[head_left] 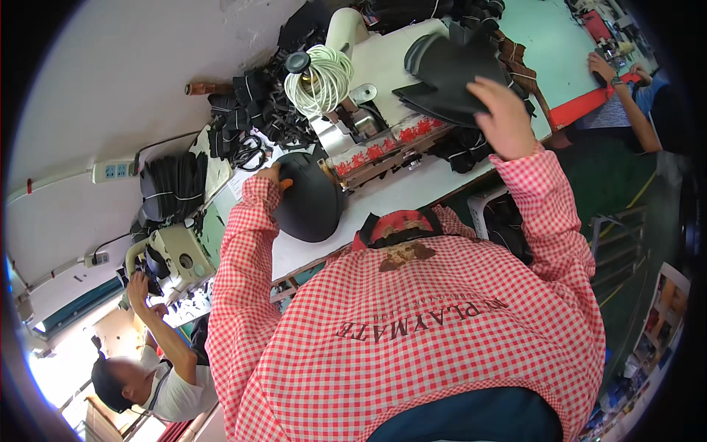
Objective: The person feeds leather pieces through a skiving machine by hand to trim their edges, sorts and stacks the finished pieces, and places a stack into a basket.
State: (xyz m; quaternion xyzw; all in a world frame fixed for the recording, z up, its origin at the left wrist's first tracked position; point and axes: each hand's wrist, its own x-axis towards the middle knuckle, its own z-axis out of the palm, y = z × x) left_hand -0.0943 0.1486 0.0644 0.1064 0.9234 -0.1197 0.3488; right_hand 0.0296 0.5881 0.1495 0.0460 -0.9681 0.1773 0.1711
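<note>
My left hand [271, 175] grips the edge of a black oval piece of leather-like material [313, 202] that lies on the white worktable [398, 188]. A small orange thing shows at the thumb. My right hand [504, 110] reaches farther out and lies over the near edge of a stack of black cut pieces [442, 70] with curled edges. Its fingers are bent over the stack, and their tips are hidden. My red and white checked shirt fills the lower middle of the view.
A sewing machine with a coil of white cord [320, 77] stands between my hands, beside a red-patterned tray [383, 147]. Scissors [250, 155] and bundles of black pieces [173, 184] lie at left. One co-worker [147, 368] sits lower left; another person's arm [626, 103] rests at a green table.
</note>
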